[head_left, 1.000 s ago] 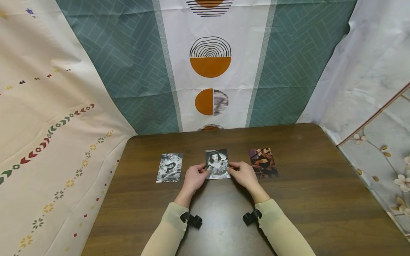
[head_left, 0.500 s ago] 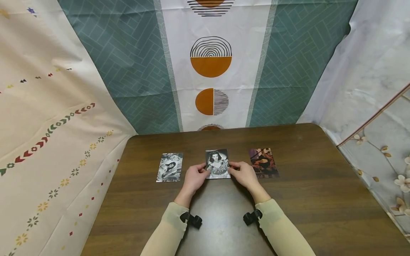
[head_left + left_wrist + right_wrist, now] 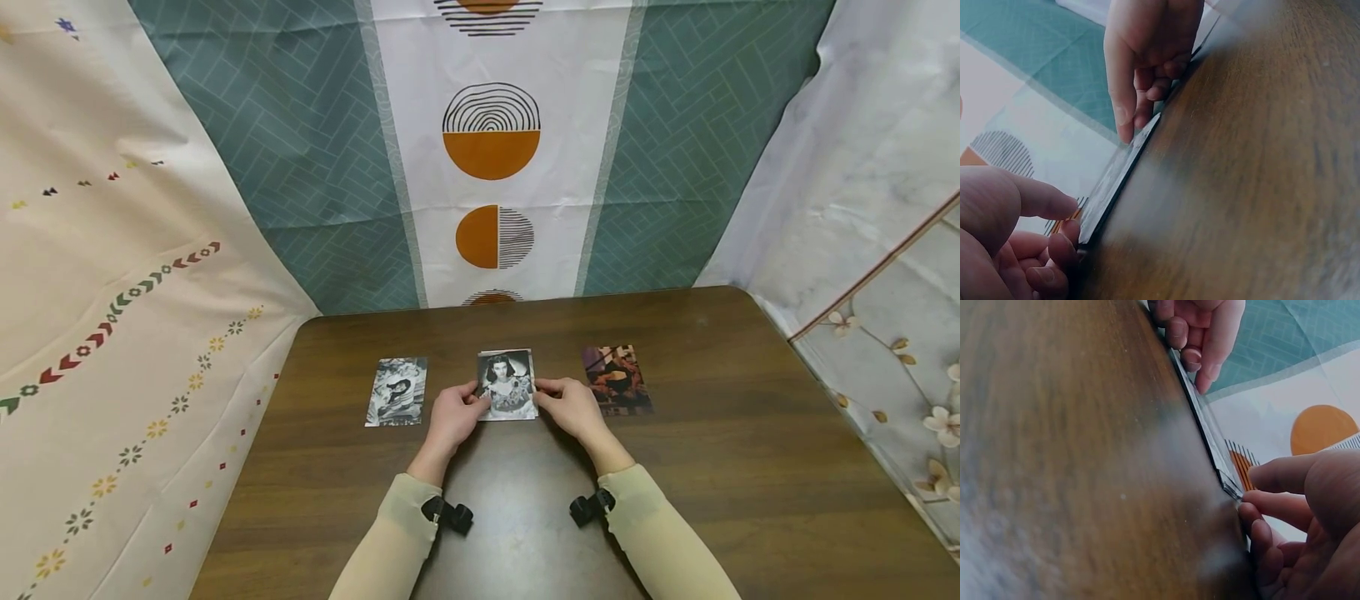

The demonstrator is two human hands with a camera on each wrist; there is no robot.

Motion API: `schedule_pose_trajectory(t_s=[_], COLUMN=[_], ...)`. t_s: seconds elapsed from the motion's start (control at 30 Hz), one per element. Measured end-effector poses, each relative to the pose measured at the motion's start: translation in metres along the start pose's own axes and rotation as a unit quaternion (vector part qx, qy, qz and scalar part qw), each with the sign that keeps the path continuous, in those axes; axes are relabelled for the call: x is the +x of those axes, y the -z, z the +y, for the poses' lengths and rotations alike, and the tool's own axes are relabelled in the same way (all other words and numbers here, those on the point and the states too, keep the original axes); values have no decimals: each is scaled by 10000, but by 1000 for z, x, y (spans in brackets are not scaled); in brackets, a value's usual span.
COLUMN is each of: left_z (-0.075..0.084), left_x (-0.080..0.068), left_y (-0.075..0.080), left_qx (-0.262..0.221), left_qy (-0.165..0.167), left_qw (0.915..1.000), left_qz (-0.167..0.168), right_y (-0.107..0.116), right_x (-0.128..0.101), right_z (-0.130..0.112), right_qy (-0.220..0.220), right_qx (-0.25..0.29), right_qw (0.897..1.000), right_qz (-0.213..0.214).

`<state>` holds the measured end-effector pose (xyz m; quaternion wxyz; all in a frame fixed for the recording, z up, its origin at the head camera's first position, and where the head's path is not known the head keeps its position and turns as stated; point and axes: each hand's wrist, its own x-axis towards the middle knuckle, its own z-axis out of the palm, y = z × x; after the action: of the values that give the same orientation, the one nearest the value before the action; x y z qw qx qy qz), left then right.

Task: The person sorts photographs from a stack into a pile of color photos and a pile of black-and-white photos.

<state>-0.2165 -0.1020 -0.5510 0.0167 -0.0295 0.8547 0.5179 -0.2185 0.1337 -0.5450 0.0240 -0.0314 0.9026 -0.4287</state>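
Three photo prints lie in a row on the dark wooden table (image 3: 675, 483). The middle photo (image 3: 507, 379), a black-and-white portrait, is held at both side edges. My left hand (image 3: 469, 401) pinches its left edge and my right hand (image 3: 546, 390) pinches its right edge. In the left wrist view my left hand (image 3: 1054, 228) holds the near corner of the thin middle photo (image 3: 1119, 175), thumb on top, and my right hand (image 3: 1138, 115) grips the far end. The right wrist view mirrors this: my right hand (image 3: 1254, 494) is at the middle photo (image 3: 1207, 431), my left hand (image 3: 1200, 365) beyond.
A black-and-white photo (image 3: 397, 392) lies to the left of my hands and a dark colour photo (image 3: 617, 380) to the right. Patterned cloth hangs behind the table (image 3: 491, 167) and on both sides. Small black clips sit on both sleeves.
Both hands keep the same hold. The middle photo has edged very slightly to the left.
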Motion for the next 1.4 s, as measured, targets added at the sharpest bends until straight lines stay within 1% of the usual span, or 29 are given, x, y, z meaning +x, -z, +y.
schedule_pose_trajectory(t_s=[0.13, 0.33, 0.43, 0.6, 0.73, 0.87, 1.0, 1.13, 1.27, 1.4], left_z=[2, 4, 3, 3, 4, 6, 8, 6, 6, 9], left_x=[-1, -2, -2, -2, -3, -4, -4, -5, -6, -6], left_y=[1, 1, 1, 2, 2, 3, 3, 3, 4, 6], left_qx=[57, -113, -214, -318, -397, -460, -541, -708, -889, -986], left_qy=[-46, -24, -7, -71, -92, -70, -36, -4, -11, -32], left_qw=[9999, 9999, 9997, 9994, 9992, 9989, 9984, 9973, 9958, 9949], left_qz=[-74, -125, -121, -65, 9, 82, 143, 195, 236, 207], right_y=[0, 1, 1, 2, 3, 4, 4, 3, 3, 2], right_x=[-1, -2, -2, -1, -2, -2, -3, -4, -6, -7], right_z=[-1, -4, -5, -4, -3, -5, -8, -9, -12, -15], right_qy=[32, 42, -20, -8, -34, -138, -254, -278, -205, -143], right_qx=[-86, -164, -106, 33, 298, 707, 1223, 1657, 1746, 1825], right_qw=[10000, 9999, 9999, 10000, 9995, 9974, 9922, 9857, 9841, 9829], right_qz=[-17, -25, -44, -40, -55, -24, -10, -141, -257, -216])
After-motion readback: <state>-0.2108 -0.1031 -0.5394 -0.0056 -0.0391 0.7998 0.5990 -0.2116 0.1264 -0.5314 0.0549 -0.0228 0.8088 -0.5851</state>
